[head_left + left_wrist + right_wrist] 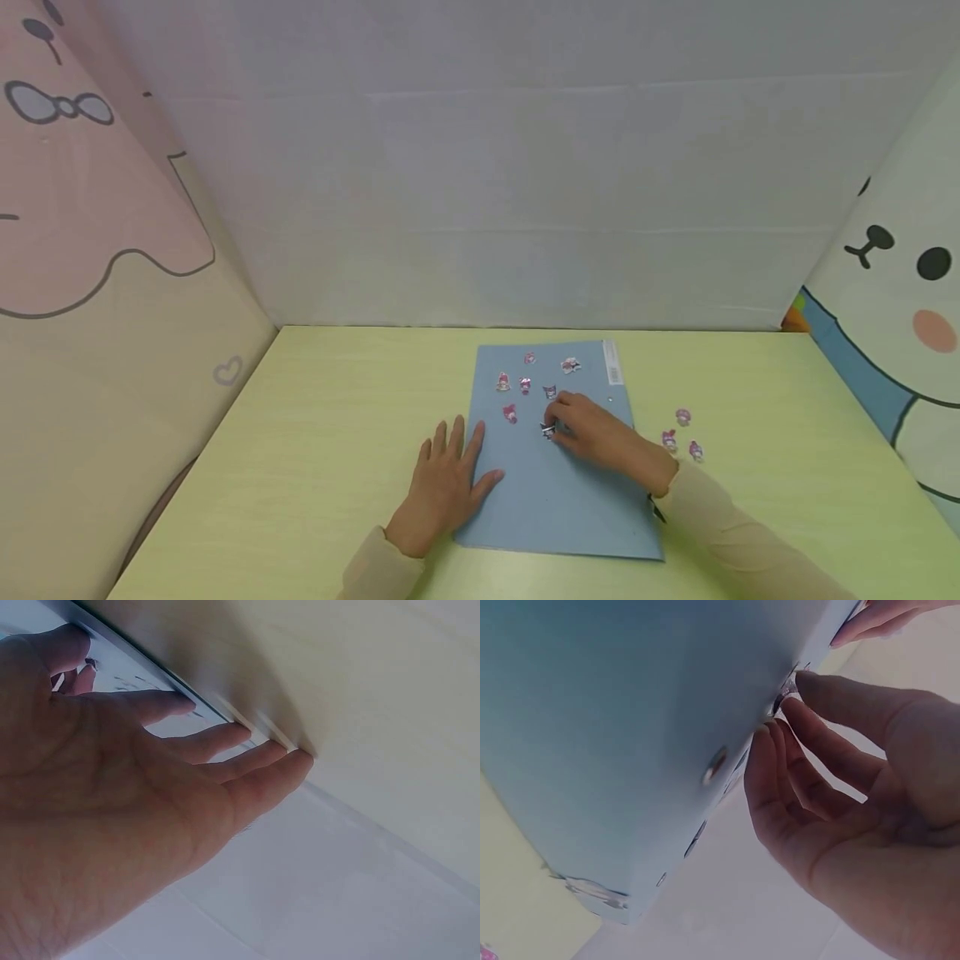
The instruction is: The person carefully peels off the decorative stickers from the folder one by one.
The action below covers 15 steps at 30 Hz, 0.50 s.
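On the table lies a flat light-blue folder [555,500] with several small pink and dark cartoon stickers on its upper half. My right hand [596,429] is over the middle of the folder, pinching a small dark cartoon sticker [547,432] between thumb and fingertip. In the right wrist view, that sticker [784,696] is at the folder's surface, partly hidden by the fingers. My left hand [444,492] rests with spread, straight fingers across the folder's left edge, its thumb on the folder. A dark sticker [551,392] lies just above the right hand.
Loose pink and purple stickers [669,440] lie on the pale yellow table [322,433] to the folder's right. A white barcode label [612,363] is at the folder's upper right corner. Something dark [656,510] pokes out beneath the right sleeve. A pale wall [525,208] stands behind.
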{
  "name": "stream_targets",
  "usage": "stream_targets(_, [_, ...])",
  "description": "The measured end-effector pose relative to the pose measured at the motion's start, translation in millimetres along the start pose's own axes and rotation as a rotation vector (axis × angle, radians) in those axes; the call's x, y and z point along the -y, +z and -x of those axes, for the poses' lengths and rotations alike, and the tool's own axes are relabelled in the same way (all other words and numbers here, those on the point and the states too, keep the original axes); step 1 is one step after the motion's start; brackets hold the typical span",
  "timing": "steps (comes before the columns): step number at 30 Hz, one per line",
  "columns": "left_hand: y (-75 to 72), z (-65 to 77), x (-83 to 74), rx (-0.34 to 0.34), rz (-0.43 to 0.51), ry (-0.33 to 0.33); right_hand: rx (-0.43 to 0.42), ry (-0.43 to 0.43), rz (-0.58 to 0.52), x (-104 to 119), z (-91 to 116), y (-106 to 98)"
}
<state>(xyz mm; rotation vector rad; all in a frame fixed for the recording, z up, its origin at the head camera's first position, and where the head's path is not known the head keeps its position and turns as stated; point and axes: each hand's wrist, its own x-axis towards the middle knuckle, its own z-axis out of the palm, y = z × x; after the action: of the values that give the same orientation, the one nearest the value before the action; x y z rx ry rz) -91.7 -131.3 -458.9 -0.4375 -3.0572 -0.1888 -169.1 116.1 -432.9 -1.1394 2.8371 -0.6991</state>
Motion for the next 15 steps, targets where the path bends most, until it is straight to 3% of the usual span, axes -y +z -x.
stream_targets(15, [2.5,-1.1,1.4,0.015,0.006,-0.003,-0.056,-0.012,0.001,-1.6,-1.7,2.2])
